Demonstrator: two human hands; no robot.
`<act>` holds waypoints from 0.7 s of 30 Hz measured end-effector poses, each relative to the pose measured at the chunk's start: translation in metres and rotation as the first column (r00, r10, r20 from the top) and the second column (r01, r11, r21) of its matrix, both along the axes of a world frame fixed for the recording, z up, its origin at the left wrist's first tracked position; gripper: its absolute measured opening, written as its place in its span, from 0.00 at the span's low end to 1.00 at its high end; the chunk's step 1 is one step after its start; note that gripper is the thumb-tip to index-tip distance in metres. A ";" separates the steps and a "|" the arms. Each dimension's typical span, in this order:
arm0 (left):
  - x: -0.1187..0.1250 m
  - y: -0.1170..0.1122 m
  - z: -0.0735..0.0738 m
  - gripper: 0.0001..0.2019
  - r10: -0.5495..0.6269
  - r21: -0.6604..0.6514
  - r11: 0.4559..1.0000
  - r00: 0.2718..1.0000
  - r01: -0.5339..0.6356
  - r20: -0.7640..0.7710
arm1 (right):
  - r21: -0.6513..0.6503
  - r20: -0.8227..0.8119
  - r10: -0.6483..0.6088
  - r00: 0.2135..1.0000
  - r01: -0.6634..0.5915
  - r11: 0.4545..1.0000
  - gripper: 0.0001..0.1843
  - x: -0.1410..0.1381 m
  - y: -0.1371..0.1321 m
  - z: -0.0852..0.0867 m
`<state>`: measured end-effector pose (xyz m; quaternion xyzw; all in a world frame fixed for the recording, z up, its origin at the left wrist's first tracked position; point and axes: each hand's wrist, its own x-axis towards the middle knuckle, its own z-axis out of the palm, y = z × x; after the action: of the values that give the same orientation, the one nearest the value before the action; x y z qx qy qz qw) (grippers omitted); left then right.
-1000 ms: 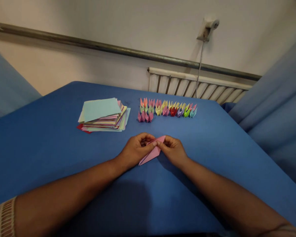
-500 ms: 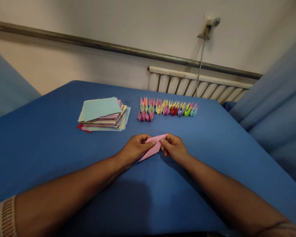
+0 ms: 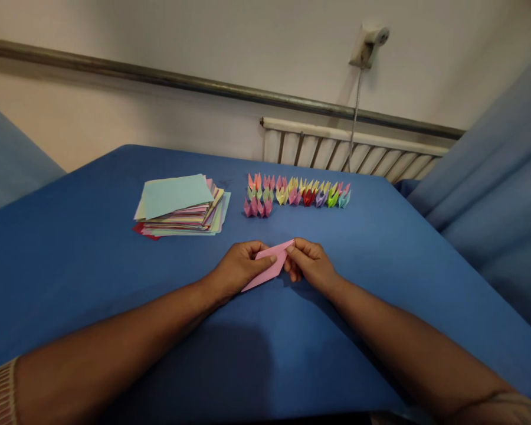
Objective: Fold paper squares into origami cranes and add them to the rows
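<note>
A narrow folded pink paper (image 3: pixel 269 267) lies slanted between both hands, just above the blue table (image 3: pixel 92 277). My left hand (image 3: pixel 236 268) pinches its left side, fingers curled round it. My right hand (image 3: pixel 312 265) pinches its upper right tip with thumb and fingers closed. Beyond the hands, a stack of coloured paper sheets (image 3: pixel 179 206) lies at the left, a pale blue sheet on top. Rows of small folded paper pieces (image 3: pixel 296 193) in several colours stand to the right of the stack.
The table's far edge meets a pale wall with a metal rail (image 3: pixel 159 77) and a white slatted radiator (image 3: pixel 349 153). Blue fabric (image 3: pixel 491 195) hangs at the right, and more blue fabric (image 3: pixel 9 171) sits at the left.
The pink paper has been pressed narrower and flatter, and both hands have shifted slightly on it. The view has drifted a little to the right.
</note>
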<state>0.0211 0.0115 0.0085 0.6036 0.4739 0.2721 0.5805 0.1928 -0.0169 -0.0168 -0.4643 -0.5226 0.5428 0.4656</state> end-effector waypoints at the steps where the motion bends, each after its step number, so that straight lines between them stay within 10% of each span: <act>1: 0.000 0.000 0.001 0.15 -0.006 -0.004 1.000 1.000 0.006 0.002 | -0.002 -0.019 0.017 1.000 -0.017 1.000 0.19 0.001 0.000 0.000; 21: -0.002 0.002 0.000 0.15 -0.087 -0.064 0.994 0.996 0.085 -0.017 | -0.024 -0.084 -0.082 0.993 0.080 0.996 0.22 0.000 0.002 0.003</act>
<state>0.0188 0.0135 0.0082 0.6073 0.4615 0.2257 0.6060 0.1931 -0.0146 -0.0141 -0.4664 -0.4774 0.5479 0.5043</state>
